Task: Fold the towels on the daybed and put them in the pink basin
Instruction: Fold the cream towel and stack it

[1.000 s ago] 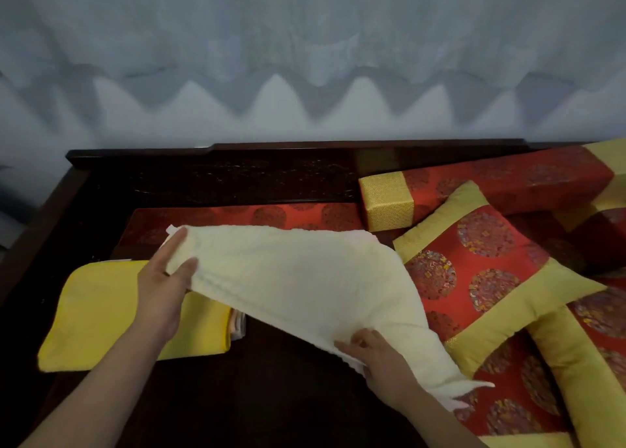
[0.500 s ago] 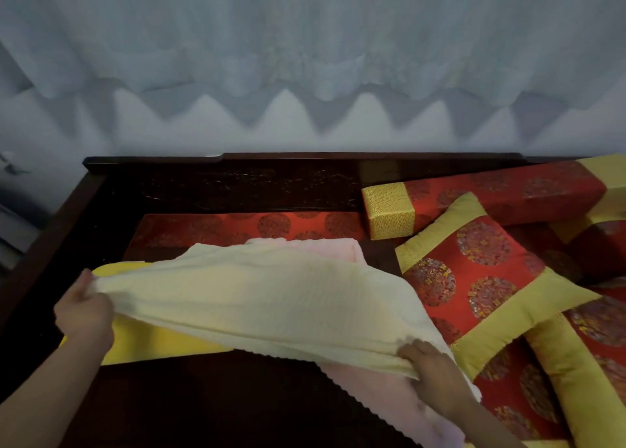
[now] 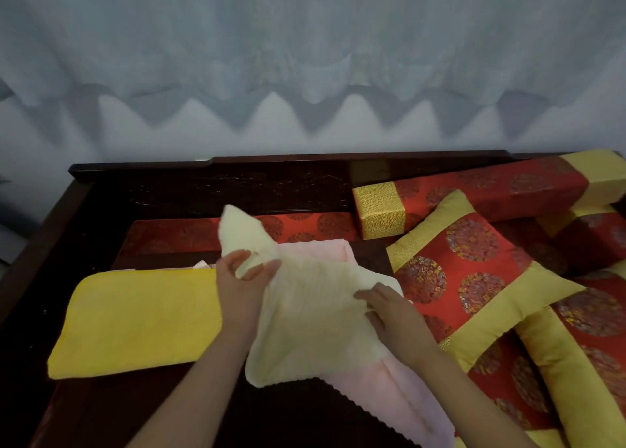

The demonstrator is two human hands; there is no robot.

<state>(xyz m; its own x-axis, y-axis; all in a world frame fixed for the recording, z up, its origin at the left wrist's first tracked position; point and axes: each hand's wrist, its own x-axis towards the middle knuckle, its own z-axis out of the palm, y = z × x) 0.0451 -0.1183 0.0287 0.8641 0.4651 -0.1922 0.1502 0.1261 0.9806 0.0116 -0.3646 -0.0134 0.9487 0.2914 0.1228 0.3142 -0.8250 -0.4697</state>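
Note:
A cream towel (image 3: 315, 329) lies bunched in the middle of the dark wooden daybed (image 3: 237, 190), on top of a pink towel (image 3: 399, 400). My left hand (image 3: 240, 285) pinches the cream towel's upper left part, and a corner sticks up above the fingers. On the towel's right side my right hand (image 3: 393, 312) grips a fold. A yellow towel (image 3: 135, 322) lies flat to the left, partly under my left forearm. No pink basin is in view.
Red and yellow patterned cushions (image 3: 474, 278) and a long bolster (image 3: 474, 197) crowd the right side. A red cushion (image 3: 305, 227) runs along the back rail. Pale curtains hang behind the daybed. Dark bare wood shows at the front.
My left hand swung from the far left back to the centre with its end of the cream towel. The towel went from stretched wide to bunched, and the pink towel beneath shows more.

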